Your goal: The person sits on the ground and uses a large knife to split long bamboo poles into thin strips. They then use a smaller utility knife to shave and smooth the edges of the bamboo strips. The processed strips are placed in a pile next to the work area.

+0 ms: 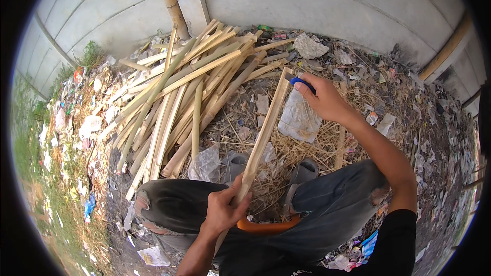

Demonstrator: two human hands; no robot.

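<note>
A long split bamboo strip (265, 134) slants across the middle, its lower end running back toward my lap and its far end pointing at the wall. My left hand (227, 205) is closed around its lower part, above my knees. My right hand (323, 97) grips a blue-handled tool (304, 85) held against the far end of the strip. The tool's working end is too small to make out, so I cannot tell its exact kind. Pale shavings (327, 143) lie on the ground beneath my right arm.
A heap of split bamboo (204, 79) lies at the left, before a grey panel wall (317, 0). A broken stone chunk (309, 47) and clear plastic bags (205, 166) lie about. Litter covers the ground. An orange curved rim (268, 226) shows between my legs.
</note>
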